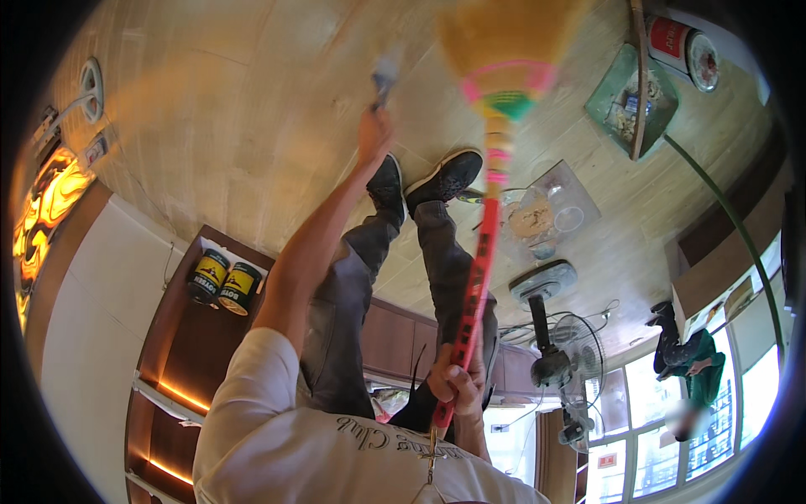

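My right hand (457, 382) is closed around the lower end of a broom's red handle (475, 294). The broom (512, 50) stretches away from me, its straw-coloured head blurred at the far edge, with pink and green bands at the neck. In my left hand (375, 134), out ahead above the floor, is a small tool (384, 80) with a dark handle and a pale end. Motion smears that tool, so its exact kind cannot be made out. My dark shoes (445, 178) stand on the floor between the two hands.
At the far right lies a green dustpan (609, 105) with debris, a wooden strip (641, 76) across it, beside a tin (672, 42). A board (579, 189) carries tan paste. Nearer are a fan (550, 370) and, at right, another person (703, 370). Cans (239, 287) sit in the left shelf.
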Motion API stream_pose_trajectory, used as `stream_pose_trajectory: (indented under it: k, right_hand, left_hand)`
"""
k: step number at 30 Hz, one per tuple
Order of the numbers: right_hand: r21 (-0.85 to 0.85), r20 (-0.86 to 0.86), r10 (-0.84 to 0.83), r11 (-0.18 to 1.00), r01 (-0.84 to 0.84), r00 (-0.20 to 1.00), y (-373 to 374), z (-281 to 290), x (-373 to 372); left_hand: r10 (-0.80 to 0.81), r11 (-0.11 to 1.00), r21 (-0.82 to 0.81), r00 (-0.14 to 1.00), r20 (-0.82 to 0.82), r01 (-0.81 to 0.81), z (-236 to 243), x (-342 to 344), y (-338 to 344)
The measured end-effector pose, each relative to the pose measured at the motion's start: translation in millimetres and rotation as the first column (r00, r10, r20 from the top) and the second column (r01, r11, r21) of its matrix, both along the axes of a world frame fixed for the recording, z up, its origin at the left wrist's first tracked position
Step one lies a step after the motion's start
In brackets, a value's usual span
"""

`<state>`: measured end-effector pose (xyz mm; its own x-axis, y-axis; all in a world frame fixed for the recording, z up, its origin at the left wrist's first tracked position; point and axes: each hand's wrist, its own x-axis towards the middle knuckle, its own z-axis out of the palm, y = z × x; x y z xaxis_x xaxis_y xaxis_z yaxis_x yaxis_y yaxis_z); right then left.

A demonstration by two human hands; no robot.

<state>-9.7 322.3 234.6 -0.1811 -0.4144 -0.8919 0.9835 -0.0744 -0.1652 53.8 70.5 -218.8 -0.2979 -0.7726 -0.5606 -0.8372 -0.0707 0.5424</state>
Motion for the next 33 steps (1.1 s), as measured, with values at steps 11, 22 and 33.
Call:
stream_pose_trajectory:
  k: [11,22,33]
  right_hand:
    - [0.227,0.066,0.172,0.957,-0.182,0.983,13.0,-76.7,-27.7]
    - [0.263,-0.179,0.133,0.961,-0.083,0.975,22.6,48.9,-76.5]
    - [0.311,-0.041,0.657,0.725,-0.615,0.753,0.4,30.3,-131.2]
  left_hand:
    - [0.378,0.859,0.2,0.848,0.372,-0.471,132.5,265.9,-1.6]
    - [0.387,0.869,0.275,0.911,0.14,-0.411,110.8,196.8,57.7]
    - [0.215,0.85,0.333,0.847,0.487,-0.408,109.8,348.2,121.5]
